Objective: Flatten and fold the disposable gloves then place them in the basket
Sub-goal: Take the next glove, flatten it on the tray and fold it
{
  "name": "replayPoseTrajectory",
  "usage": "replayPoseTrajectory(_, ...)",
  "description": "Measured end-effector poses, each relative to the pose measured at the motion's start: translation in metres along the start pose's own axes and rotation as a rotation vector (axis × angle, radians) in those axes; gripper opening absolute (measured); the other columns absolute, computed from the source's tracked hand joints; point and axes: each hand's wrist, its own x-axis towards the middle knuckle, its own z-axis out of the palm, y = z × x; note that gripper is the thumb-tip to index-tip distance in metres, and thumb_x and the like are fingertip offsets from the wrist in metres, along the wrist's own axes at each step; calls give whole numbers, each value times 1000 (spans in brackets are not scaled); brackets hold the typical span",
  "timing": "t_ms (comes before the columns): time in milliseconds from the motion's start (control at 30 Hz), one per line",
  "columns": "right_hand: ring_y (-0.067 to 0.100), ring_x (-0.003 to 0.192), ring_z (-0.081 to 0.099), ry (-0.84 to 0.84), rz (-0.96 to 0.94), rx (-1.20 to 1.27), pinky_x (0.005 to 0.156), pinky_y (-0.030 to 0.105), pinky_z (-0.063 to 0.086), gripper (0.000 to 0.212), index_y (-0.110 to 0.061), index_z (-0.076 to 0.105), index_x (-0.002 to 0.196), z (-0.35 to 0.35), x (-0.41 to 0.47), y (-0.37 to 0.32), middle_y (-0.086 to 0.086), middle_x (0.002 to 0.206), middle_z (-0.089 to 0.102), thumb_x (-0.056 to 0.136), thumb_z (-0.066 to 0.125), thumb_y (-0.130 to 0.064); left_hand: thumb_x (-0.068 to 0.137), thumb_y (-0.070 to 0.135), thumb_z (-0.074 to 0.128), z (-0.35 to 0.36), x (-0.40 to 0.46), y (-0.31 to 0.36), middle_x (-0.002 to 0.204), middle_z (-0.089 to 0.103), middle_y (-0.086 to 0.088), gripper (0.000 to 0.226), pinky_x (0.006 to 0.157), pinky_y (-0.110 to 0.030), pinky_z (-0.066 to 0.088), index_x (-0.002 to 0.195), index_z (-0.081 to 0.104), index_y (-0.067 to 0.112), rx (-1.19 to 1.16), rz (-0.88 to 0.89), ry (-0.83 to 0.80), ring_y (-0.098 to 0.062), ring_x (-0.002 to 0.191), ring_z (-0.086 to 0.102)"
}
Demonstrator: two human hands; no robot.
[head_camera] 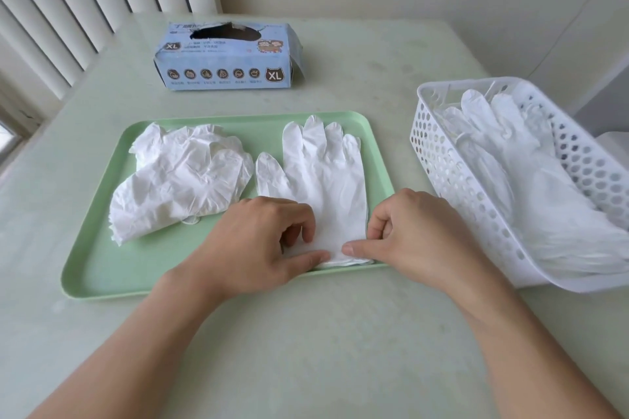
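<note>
On the right half of the green tray (102, 269) a white disposable glove (323, 177) lay flat, its long axis running away from the person, fingertips toward the far rim and cuff at the near rim. Both hands were at that cuff end: the left hand (258, 241) pinched the near left corner between thumb and curled fingers, and the right hand (412, 231) pinched the near right corner the same way, so the whole length of the glove stretched away from the grip. A fold, judged from this, would carry the cuff forward over the palm toward the fingertips, along the glove's own length. The right hand was the nearer to the white perforated basket (439, 160), which stood just beside the tray on the right and already held several white gloves (531, 180) lying lengthwise. On the tray's left half sat a crumpled heap of gloves (180, 177), not yet flattened, close to the laid-out glove's thumb but seemingly not touching it. Behind the tray, well apart, stood a blue glove box (224, 58) marked XL, its top opening torn; what was inside could not be made out.
</note>
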Motion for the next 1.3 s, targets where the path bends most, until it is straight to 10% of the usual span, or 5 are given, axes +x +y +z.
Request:
replayPoseTrajectory(333, 11, 51, 49, -74, -21, 764, 53, 23, 46, 28, -11, 58, 61, 7, 2, -16, -2, 54, 52, 85, 72, -6, 68, 92, 52, -4, -3, 10, 62, 47, 10, 77, 47, -26, 31, 117, 47, 33, 17, 1, -26, -10, 55, 47)
replayPoseTrajectory(633, 13, 53, 59, -130, 174, 1541, 47, 20, 50, 38, -12, 59, 123, 7, 11, -19, 8, 72, 66, 89, 64, 5, 88, 28, 60, 1, 2, 4, 91, 53, 9, 24, 59, -35, 48, 107, 73, 19, -56, 45, 410, -12, 74, 50)
replayPoseTrajectory(833, 18, 63, 60, -182, -152, 1575, 55, 27, 52, 66, -10, 66, 118, 8, 15, -13, 9, 87, 65, 77, 73, -61, 92, 10, 66, 1, 5, 7, 102, 71, 0, 13, 79, -30, 51, 96, 77, 5, -313, 70, 563, -18, 92, 68)
replayPoseTrajectory(1100, 20, 83, 53, 442, -401, 833, 72, 35, 46, 48, -39, 71, 112, -2, -3, -17, -8, 94, 48, 67, 88, -33, 89, 5, 71, -32, 7, 63, 77, 74, 1, 10, 65, -17, 48, 86, 74, 13, -856, -14, 432, -7, 69, 66)
replayPoseTrajectory(1300, 12, 95, 68, 313, -559, 1081, 84, 24, 50, 26, -14, 72, 102, -91, -37, -25, -3, 99, 73, 78, 79, -8, 84, 24, 76, -93, 32, 112, 83, 74, -6, 3, 70, -33, 50, 83, 76, 21, -1031, 7, 394, -21, 77, 66)
